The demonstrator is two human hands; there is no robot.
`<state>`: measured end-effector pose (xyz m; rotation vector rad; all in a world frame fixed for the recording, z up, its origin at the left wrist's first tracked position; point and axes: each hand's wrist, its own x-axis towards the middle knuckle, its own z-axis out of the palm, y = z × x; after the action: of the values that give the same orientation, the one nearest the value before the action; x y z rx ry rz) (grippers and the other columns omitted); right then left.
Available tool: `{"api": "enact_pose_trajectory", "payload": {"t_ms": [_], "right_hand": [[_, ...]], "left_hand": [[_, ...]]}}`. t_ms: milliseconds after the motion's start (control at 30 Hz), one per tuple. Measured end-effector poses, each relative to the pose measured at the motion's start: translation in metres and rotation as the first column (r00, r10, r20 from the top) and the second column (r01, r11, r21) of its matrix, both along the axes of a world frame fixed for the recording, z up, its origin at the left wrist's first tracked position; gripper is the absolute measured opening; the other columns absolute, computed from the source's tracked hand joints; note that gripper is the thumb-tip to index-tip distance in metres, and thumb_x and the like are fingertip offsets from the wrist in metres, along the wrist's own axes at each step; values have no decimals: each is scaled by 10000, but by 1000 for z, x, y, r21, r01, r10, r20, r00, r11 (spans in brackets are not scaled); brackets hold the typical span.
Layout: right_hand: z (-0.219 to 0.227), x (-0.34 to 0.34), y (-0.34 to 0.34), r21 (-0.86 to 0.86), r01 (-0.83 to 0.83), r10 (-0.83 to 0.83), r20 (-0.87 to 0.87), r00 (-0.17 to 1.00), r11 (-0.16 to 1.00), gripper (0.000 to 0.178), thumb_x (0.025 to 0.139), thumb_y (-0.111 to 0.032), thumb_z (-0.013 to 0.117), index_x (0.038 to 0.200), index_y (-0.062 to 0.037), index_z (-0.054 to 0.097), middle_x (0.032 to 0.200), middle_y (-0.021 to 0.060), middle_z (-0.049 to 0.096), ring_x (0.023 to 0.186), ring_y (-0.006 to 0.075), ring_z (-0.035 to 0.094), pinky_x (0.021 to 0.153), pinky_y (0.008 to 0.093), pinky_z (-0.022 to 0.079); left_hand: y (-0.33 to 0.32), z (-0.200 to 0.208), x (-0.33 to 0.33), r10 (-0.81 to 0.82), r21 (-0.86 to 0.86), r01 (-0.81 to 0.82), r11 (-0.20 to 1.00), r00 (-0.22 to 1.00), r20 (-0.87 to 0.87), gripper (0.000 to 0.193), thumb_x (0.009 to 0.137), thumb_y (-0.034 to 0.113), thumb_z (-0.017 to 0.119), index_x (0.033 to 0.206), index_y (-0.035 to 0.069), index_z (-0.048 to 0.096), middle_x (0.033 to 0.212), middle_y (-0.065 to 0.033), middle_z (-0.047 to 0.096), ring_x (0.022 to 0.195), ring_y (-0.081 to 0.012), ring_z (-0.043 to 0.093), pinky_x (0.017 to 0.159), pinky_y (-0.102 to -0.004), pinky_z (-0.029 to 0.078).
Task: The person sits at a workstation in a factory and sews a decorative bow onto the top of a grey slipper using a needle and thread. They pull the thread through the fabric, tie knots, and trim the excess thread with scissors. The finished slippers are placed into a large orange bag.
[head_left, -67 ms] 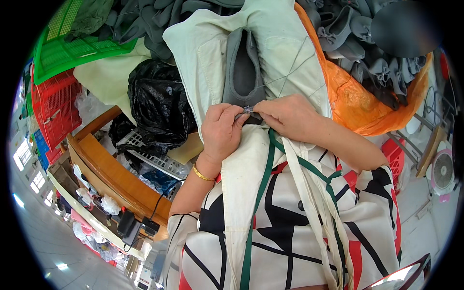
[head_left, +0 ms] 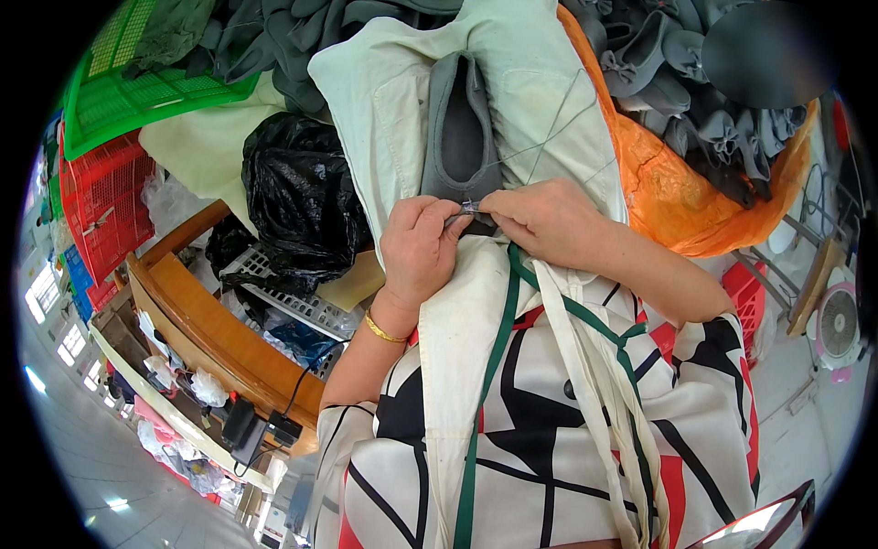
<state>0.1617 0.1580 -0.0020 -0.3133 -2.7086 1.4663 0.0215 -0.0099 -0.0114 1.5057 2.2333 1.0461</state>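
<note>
On my lap, over a pale apron, lies a dark grey slip-on shoe, its opening facing up and its toe toward me. At the toe, a small grey trim piece with a shiny middle sits between my two hands. My left hand pinches its left end between thumb and fingers. The right end is pinched by my right hand. Fingers partly cover the piece, so its full shape is hidden. A thin grey thread trails loosely from near the toe across the apron to the right.
Grey shoes with bows fill an orange plastic sack at right. More grey shoes are heaped at far left, beside a green crate. A black plastic bag, red basket and wooden chair stand left; a fan is right.
</note>
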Motion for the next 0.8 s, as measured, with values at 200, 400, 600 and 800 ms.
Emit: {"api": "enact_pose_trajectory", "payload": {"t_ms": [200,400,600,800], "right_hand": [[3,-5,-6,118,-97,81,131,988,988,112,810,-94,609,893,-50,548,666,140,644,620,333,654,537,440,496],[-2,-10,-18,133,-117,83,237,968,984,200,792,-92,613,941,-23,498,637,157,635,598,356,652,501,456,492],[-14,-16,-20,93,-80,55,249,967,992,207,809,-86,610,955,-14,483,655,162,641,618,369,652,527,465,495],[-25,-9,-22,-26,38,-34,157,987,999,186,894,-152,596,962,-24,479,688,156,649,636,385,643,553,467,492]], "left_hand": [[-1,-2,2,12,-10,-13,1000,996,-87,195,737,132,798,894,106,686,793,-39,587,729,-234,575,584,-343,460],[-1,-6,3,49,21,-48,999,996,-69,191,735,131,810,871,109,678,730,-47,537,640,-233,552,526,-349,430],[0,-3,5,52,36,-51,998,998,-30,199,739,113,811,888,98,681,742,-60,588,619,-235,568,523,-339,450],[-6,0,7,76,48,-77,996,997,25,225,760,74,795,967,72,705,798,-87,636,682,-247,609,572,-326,486]]}}
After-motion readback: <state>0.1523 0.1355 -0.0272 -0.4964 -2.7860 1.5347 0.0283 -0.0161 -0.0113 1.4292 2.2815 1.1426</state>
